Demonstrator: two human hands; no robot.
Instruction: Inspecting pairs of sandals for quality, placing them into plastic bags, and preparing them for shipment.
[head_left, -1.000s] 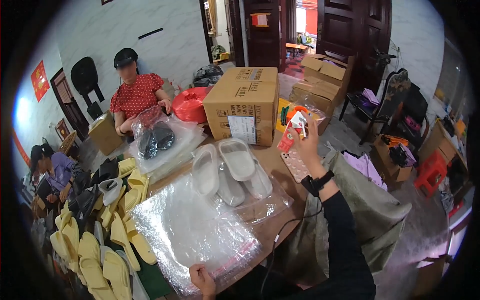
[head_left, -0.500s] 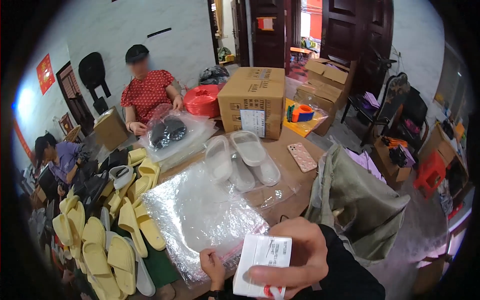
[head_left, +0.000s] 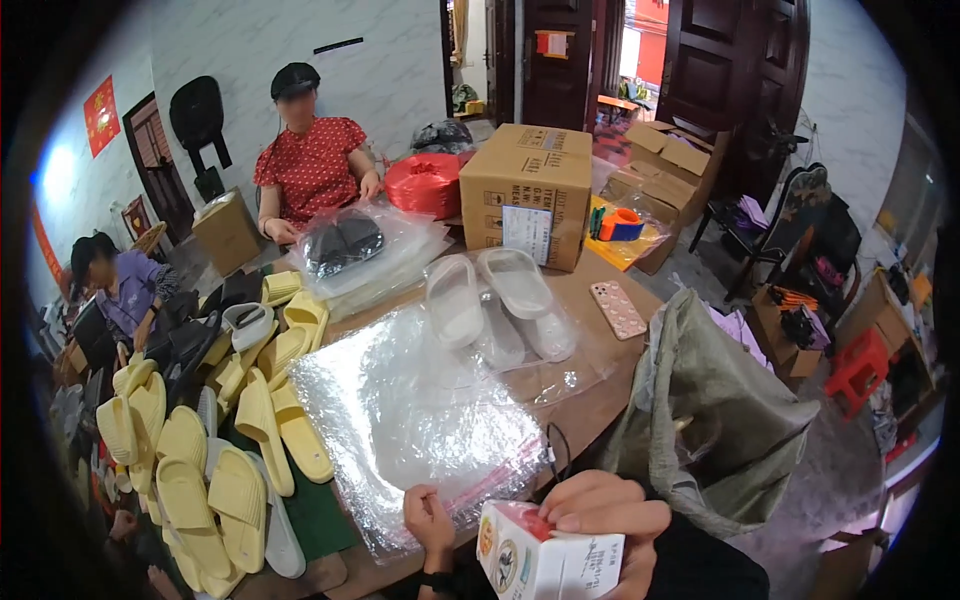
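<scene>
One small white carton [head_left: 545,560], printed, red patch at its top, held close to the body at the near table edge; right hand [head_left: 612,515] closed round it, fingers bent over the top and far side, probably to steady it in a single-handed hold.

One left hand [head_left: 428,512], fingers curled at the near edge of a sheaf of clear bags [head_left: 400,400], perhaps keeping the slippery film in place; whether it pinches the film, cannot tell.

One pair of pale slippers [head_left: 452,303], in clear film just beyond the sheaf, lying flat, seemingly within easy reach.

One patterned phone [head_left: 618,310], face down, right of the slippers, apparently set aside from the bags.

Many yellow slides [head_left: 238,490], heaped left of the bags, likely for reach from that side.

Changes: one second ago the right arm stretches over the table with the carton beyond the phone; half a second ago the carton, already near, shows a plain white face under the thumb; now it is turned, coloured side showing. Left hand unchanged at the sheaf's edge
</scene>
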